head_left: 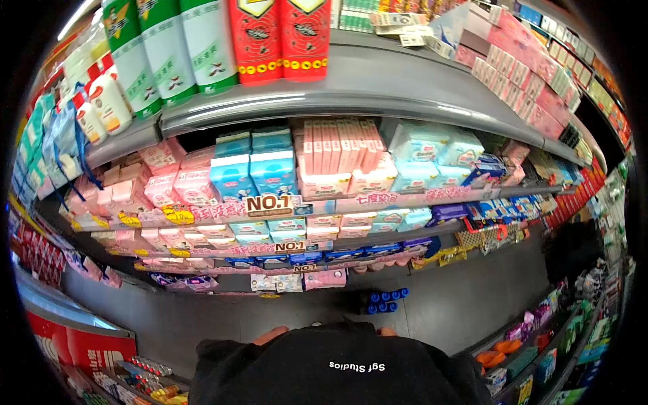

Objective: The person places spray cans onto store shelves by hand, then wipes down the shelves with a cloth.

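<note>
Only a small part of my left hand shows past the front edge of my black top. Even less of my right hand peeks out at the other side. The fingers of both are hidden, so I cannot make out whether either holds anything. Beyond them on the dark floor stands a cluster of blue-capped bottles, nearest to my right hand. Ahead, pink packs, blue packs and pale green packs fill the shelf.
Red spray cans and green-and-white spray cans stand on the grey top shelf. Pink boxes are stacked at its right end. Another stocked shelf runs along the right, and a red box sits lower left.
</note>
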Demonstrator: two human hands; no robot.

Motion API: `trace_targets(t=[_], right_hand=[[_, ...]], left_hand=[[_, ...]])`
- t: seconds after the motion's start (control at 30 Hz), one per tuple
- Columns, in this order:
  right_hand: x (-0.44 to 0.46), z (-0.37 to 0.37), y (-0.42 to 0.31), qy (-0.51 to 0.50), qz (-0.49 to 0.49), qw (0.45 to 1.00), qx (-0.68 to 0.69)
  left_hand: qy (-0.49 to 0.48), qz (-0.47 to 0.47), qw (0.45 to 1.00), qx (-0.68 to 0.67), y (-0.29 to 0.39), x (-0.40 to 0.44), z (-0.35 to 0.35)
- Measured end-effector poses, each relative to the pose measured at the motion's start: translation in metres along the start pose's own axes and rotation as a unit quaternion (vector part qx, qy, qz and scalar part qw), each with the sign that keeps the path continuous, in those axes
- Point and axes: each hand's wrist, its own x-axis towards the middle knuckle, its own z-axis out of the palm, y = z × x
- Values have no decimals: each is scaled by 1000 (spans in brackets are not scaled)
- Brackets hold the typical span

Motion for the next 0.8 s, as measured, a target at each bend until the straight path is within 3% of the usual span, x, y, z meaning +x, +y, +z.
trace_targets(t=[0.3, 0.43, 0.5, 0.53, 0.57, 0.6, 0.63, 0.67, 0.7, 0.8], right_hand=[[14, -32, 28, -3, -165, 983, -84], [13, -51, 28, 20, -297, 939, -171], [27, -45, 42, 26, -323, 935, -145], [70, -21, 77, -28, -222, 974, 31], [106, 0, 113, -79, -111, 969, 204], [105, -12, 129, -77, -109, 971, 196], [92, -24, 143, -56, -296, 953, 42], [86, -40, 156, -33, -467, 876, -117], [91, -46, 173, -47, -349, 929, -115], [64, -95, 232, 6, -243, 965, -94]], left_hand=[[40, 20, 998, -54, 40, 7, 21], [79, 51, 996, 12, 34, 10, 51], [100, 24, 995, 4, 36, 14, 67], [95, -34, 993, -54, 47, 13, 74], [96, -93, 985, -112, 61, 9, 79], [97, -90, 984, -119, 63, 18, 94], [110, -62, 990, -64, 60, 26, 120], [127, -31, 991, -9, 62, 37, 145], [110, -34, 993, -16, 84, 36, 151], [77, -32, 994, -69, 155, 40, 167]])
